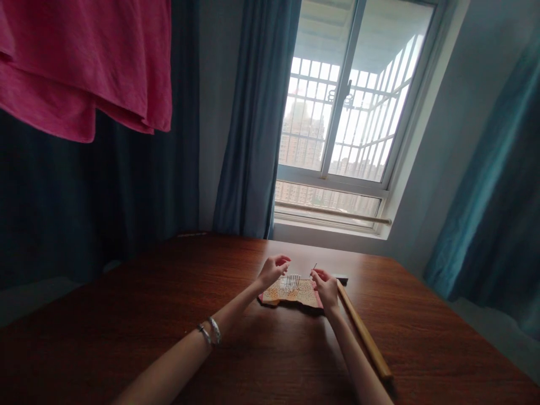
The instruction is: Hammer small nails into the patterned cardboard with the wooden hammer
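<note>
My right hand (pixel 324 284) pinches a thin dark nail (pixel 314 266), its tip pointing up, above the right end of a spotted, ragged-edged piece (pixel 282 293) of cloth or paper. Over that piece's left side hovers my left hand (pixel 273 271), fingers loosely curved and apart, with nothing seen in them. Between the hands, several thin dark nails stand in a row in a small clear holder (pixel 291 281); the holder's exact form is too small to tell. Right of my right hand lies a hammer with a long wooden handle (pixel 367 334) and a dark head (pixel 342 278).
Everything rests on a brown wooden table (pixel 169 320). Beyond its far edge are a barred window (pixel 337 124) and blue curtains (pixel 253 124). A pink towel (pixel 97 67) hangs at the upper left. Silver bangles (pixel 210 332) circle my left wrist.
</note>
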### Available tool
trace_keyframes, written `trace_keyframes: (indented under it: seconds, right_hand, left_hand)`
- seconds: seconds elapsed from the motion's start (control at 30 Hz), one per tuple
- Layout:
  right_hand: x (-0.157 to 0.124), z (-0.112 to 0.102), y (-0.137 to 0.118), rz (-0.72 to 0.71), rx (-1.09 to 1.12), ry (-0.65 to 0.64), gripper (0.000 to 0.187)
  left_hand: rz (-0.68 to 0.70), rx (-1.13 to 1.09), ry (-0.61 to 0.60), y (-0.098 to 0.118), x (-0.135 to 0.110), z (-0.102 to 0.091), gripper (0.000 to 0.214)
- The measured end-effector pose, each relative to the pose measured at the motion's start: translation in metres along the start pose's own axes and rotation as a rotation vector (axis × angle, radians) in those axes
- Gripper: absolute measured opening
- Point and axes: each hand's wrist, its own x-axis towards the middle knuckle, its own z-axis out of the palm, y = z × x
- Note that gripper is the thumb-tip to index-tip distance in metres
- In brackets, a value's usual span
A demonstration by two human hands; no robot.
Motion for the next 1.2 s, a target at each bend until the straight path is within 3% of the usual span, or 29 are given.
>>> trace_keyframes:
  seconds: [0.17,0.3,0.53,0.77,0.97,1.2]
  right_hand:
    - [0.006,-0.006,0.014,-0.016,-0.112,-0.027,0.038]
    - [0.009,0.001,0.023,-0.072,-0.214,-0.075,0.028]
    - [0.010,0.012,0.030,-0.121,-0.336,-0.145,0.023]
    - [0.010,0.015,0.034,-0.148,-0.368,-0.167,0.024]
    - [0.010,0.015,0.037,-0.157,-0.386,-0.170,0.024]
    - [0.010,0.017,0.037,-0.161,-0.399,-0.195,0.024]
  left_hand:
    - [-0.134,-0.104,0.076,-0.027,0.003,0.001,0.027]
    - [-0.193,-0.160,0.059,-0.032,0.001,0.007,0.032]
    - [-0.149,-0.190,0.014,-0.028,0.000,0.013,0.035]
    - [-0.108,-0.046,-0.009,-0.040,0.009,0.016,0.037]
    - [-0.029,0.021,-0.145,-0.028,0.016,0.020,0.033]
    - [-0.018,-0.039,-0.179,-0.023,0.020,0.029,0.032]
